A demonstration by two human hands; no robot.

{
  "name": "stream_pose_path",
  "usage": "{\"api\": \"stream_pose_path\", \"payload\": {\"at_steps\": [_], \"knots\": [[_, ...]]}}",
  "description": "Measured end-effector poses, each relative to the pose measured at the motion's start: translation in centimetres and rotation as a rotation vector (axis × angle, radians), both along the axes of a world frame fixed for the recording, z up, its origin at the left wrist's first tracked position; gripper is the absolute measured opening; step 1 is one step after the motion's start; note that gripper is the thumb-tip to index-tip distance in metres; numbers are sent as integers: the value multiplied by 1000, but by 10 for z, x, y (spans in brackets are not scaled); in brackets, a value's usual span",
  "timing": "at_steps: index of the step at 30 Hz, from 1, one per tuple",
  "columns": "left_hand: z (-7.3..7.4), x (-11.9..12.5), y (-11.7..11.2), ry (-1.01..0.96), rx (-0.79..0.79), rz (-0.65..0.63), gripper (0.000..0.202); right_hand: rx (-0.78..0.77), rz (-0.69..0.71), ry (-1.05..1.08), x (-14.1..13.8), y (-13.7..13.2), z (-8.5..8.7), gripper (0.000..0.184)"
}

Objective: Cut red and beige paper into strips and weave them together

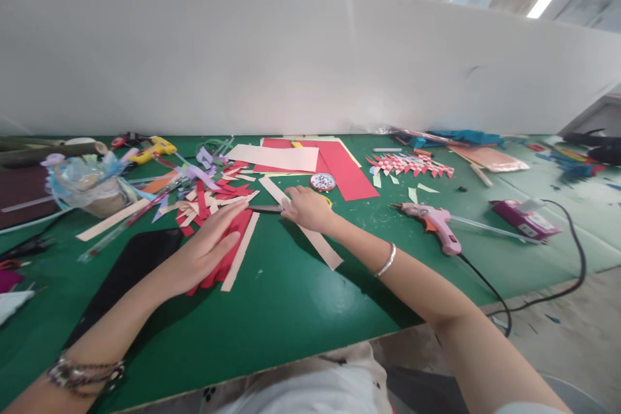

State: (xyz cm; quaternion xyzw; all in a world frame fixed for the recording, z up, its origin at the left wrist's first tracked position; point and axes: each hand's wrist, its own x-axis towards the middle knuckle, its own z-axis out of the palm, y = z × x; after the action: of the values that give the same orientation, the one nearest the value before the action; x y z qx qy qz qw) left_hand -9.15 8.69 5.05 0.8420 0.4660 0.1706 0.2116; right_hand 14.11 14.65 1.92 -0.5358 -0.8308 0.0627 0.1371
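Observation:
My left hand lies flat with its fingers stretched out over red paper strips on the green table. A beige paper strip runs along their right side. My right hand is closed around a pair of scissors, palm down. The dark scissor blades point left, towards my left fingertips, and a bit of yellow handle shows behind the hand. Another beige strip passes slantwise beneath my right hand. A heap of red and beige paper scraps lies beyond my left hand.
Red sheets and a beige sheet lie behind, near a round pin box. A woven red-and-white paper piece and a pink glue gun with its cord are to the right. A black flat object lies left, below a yellow glue gun.

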Motion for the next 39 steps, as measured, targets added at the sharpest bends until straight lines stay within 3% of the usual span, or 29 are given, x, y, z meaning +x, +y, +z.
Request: {"api": "stream_pose_path", "payload": {"at_steps": [6, 11, 14, 16, 18, 21, 26, 31, 35, 39], "knots": [[3, 20, 4, 41, 19, -81, 52, -69, 85, 167, -5, -4, -8, 43], [4, 24, 5, 115, 187, -74, 54, -82, 192, 293, 9, -6, -1, 46], [1, 27, 4, 183, 458, -65, 60, -4, 262, 96, 17, -24, 15, 41], [-3, 30, 3, 235, 664, -111, 62, 63, 362, -110, 18, -42, 24, 29], [-8, 37, 1, 283, 770, -183, 61, 112, 457, -311, 19, -59, 28, 21], [-15, 48, -1, 315, 697, -291, 50, 199, 533, -479, 22, -76, 23, 18], [-21, 60, -3, 256, 442, -394, 25, 319, 615, -503, 38, -84, 7, 29], [-28, 61, -5, 271, 632, -457, 26, 374, 562, -467, 54, -93, 7, 28], [-37, 64, -9, 303, 747, -438, 22, 243, 400, -305, 54, -102, 13, 9], [-40, 70, -13, 327, 752, -425, 21, 127, 362, -187, 43, -104, 5, 14]]}}
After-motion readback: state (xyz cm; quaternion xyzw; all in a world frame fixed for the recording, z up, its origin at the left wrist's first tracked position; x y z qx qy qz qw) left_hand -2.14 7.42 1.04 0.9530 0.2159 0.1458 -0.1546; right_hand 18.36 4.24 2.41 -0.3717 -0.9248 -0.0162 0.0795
